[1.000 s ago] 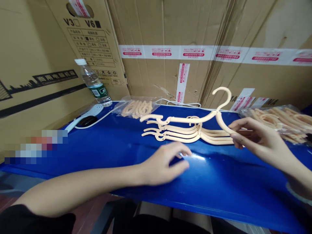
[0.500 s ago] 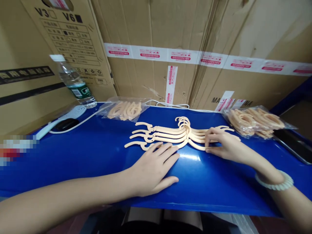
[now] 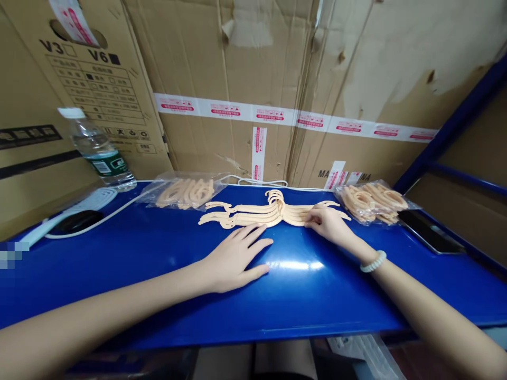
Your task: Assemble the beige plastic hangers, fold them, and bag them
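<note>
Several beige plastic clothes hangers lie flat on the blue table, overlapping in a close row with their hooks pointing away from me. My left hand rests open, fingers spread, with its fingertips at the near edge of the front hanger's left arm. On the other side, my right hand is closed in a pinch on the right arms of the hangers. Its fingers hide part of those arms, so how many it grips cannot be made out.
Clear bags of beige hangers lie behind on the left and right. A phone is at the right. At the left are a water bottle, a white fan-shaped object and a cable. Cardboard stands behind.
The hangers have been pushed closer together, so the gaps between them have narrowed. Both hands have moved slightly away from me with them, and the camera view has shifted.
</note>
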The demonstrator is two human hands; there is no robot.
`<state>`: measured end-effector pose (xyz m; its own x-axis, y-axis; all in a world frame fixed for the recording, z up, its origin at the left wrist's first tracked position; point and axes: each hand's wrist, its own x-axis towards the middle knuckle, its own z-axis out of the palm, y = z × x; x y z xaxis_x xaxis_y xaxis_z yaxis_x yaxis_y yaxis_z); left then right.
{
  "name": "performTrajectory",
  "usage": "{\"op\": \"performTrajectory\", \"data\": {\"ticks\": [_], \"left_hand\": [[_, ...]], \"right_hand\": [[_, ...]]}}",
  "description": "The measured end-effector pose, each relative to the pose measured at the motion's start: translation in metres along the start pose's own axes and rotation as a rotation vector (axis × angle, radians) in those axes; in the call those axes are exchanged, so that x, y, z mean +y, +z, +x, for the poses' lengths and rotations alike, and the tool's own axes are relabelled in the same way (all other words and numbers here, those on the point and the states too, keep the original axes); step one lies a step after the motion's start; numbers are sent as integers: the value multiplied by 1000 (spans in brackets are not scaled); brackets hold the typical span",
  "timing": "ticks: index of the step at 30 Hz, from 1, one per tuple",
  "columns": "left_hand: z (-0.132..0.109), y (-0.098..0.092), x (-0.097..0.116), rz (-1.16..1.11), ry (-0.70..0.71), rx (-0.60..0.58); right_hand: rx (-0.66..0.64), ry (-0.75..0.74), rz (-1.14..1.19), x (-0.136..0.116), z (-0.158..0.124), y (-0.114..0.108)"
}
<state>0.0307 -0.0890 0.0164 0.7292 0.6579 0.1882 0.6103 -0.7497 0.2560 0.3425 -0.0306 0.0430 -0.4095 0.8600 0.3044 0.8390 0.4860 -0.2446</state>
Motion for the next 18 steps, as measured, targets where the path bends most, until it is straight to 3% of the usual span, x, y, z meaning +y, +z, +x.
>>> {"op": "performTrajectory", "data": {"ticks": [7, 11, 15, 18], "left_hand": [[20, 2, -17, -58, -13, 15], [17, 1, -22, -136, 4, 40], [4, -5, -18, -174, 105, 75], [-3, -8, -15, -136, 176, 90]], "right_hand": [[71, -16, -43, 14, 21, 8], [141, -38, -24, 10, 21, 11], [278, -85, 51, -34, -1, -9], [525, -155, 145, -79, -35, -40]]}}
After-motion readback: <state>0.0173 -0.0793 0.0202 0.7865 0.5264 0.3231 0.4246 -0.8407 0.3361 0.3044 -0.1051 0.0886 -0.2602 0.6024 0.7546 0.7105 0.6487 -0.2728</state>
